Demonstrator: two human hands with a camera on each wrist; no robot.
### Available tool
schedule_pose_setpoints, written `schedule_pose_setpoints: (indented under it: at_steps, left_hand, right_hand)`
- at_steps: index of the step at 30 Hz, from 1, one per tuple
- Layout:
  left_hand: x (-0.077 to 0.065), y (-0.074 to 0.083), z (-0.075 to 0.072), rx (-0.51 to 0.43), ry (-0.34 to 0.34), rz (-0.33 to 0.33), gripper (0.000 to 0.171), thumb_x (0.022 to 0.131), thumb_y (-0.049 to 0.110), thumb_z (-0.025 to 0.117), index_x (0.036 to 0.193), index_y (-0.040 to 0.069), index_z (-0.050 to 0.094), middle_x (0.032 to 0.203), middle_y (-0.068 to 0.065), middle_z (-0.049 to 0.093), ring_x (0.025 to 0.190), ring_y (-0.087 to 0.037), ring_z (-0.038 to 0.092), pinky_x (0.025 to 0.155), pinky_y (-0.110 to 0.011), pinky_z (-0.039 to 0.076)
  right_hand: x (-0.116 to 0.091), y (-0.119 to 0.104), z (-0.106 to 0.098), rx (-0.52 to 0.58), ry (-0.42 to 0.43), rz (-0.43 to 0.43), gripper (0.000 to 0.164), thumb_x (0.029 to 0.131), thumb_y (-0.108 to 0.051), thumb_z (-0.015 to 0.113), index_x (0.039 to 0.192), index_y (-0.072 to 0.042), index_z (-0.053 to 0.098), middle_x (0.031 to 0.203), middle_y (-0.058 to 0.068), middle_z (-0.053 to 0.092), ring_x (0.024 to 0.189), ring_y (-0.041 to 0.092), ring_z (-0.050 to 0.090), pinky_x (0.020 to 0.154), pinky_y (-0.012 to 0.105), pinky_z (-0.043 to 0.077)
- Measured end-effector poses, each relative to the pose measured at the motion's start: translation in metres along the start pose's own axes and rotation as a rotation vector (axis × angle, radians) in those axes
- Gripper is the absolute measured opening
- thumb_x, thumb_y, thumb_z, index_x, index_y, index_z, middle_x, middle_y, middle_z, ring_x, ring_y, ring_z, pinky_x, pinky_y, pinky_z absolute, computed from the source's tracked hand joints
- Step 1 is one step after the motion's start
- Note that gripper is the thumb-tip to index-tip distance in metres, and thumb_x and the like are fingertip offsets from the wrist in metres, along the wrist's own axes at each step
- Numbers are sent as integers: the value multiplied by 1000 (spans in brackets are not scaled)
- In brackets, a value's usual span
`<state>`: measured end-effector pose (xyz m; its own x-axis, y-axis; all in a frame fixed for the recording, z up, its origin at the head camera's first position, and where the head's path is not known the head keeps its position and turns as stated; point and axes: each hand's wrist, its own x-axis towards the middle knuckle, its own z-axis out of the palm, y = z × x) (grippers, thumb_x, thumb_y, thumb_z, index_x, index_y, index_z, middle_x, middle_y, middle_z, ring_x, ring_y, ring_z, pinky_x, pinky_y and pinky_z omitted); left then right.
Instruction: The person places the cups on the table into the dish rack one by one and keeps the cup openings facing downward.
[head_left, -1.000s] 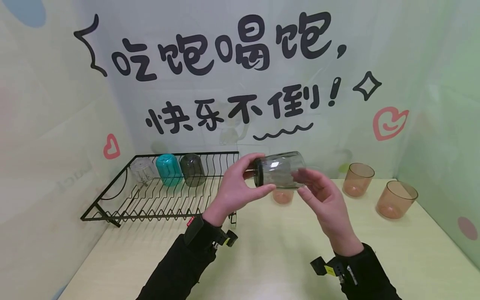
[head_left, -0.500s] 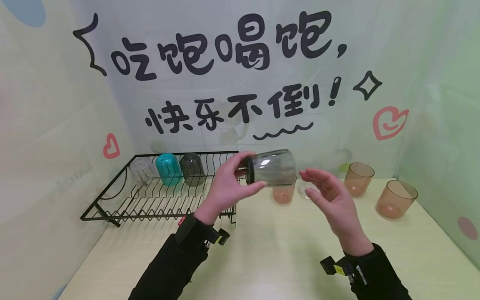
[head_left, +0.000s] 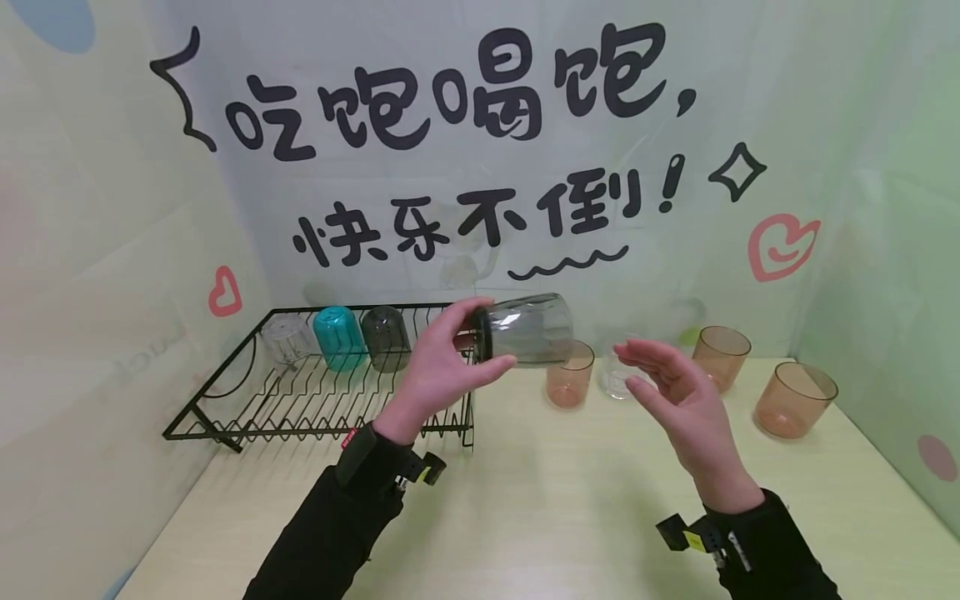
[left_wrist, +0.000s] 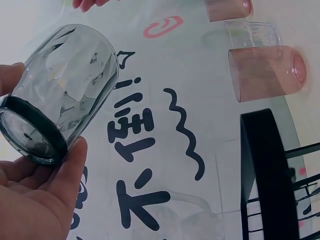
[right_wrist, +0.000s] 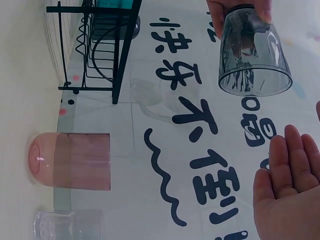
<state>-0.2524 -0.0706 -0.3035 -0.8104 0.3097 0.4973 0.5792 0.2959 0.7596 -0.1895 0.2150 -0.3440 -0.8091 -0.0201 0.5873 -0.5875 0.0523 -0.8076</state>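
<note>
My left hand point(head_left: 435, 367) grips a smoky grey glass tumbler point(head_left: 531, 332) around its thick base, in front of the rack's right end. The tumbler is tipped on its side in the air, its mouth facing right. In the left wrist view the fingers and thumb lie around the dark base of the tumbler point(left_wrist: 70, 85). My right hand point(head_left: 693, 417) is apart from the tumbler, to its right, with fingers extended and nothing held. A clear glass point(head_left: 617, 382) stands behind it, partly hidden by the fingers in the head view.
A black wire dish rack point(head_left: 322, 434) stands at the left, holding a clear glass point(head_left: 285, 340), a teal glass point(head_left: 339, 337) and a dark grey glass point(head_left: 386, 339), apparently upside down. Orange tumblers point(head_left: 568, 385) stand upright at the back and right of the pale table point(head_left: 540, 517).
My right hand has let go of the grey tumbler and moved right. The left hand has carried the tumbler left, toward the rack, uncovering an orange tumbler and the clear glass behind.
</note>
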Motion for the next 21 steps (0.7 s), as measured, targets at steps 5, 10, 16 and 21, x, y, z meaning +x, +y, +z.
schedule_pose_setpoints:
  at_steps: [5,10,16,21]
  left_hand:
    - [0,-1,-4,17,10,-2,71,77,17,85,139,8,52,124,-11,57,106,-27,64,89,-33,55]
    - [-1,-3,-8,18,12,-19,71,77,17,85,139,7,51,123,-11,57,106,-28,64,89,-34,55]
    - [-1,-5,-15,45,32,-36,70,78,18,85,139,8,52,123,-12,58,106,-29,64,90,-35,55]
    - [0,-10,-21,64,35,-44,71,79,19,85,140,8,51,124,-12,58,107,-29,64,89,-35,55]
  right_hand:
    - [0,1,-4,2,7,-9,39,92,12,59,131,10,53,124,5,65,117,18,57,103,22,41]
    - [-1,1,-7,-7,10,-4,40,92,12,60,131,9,53,124,4,65,117,17,56,103,21,40]
    - [-2,2,-12,-5,3,1,40,92,12,59,132,10,52,125,4,65,117,17,56,104,20,40]
    - [-3,2,-18,-19,-1,20,41,93,11,60,133,11,51,125,3,65,118,16,55,103,18,39]
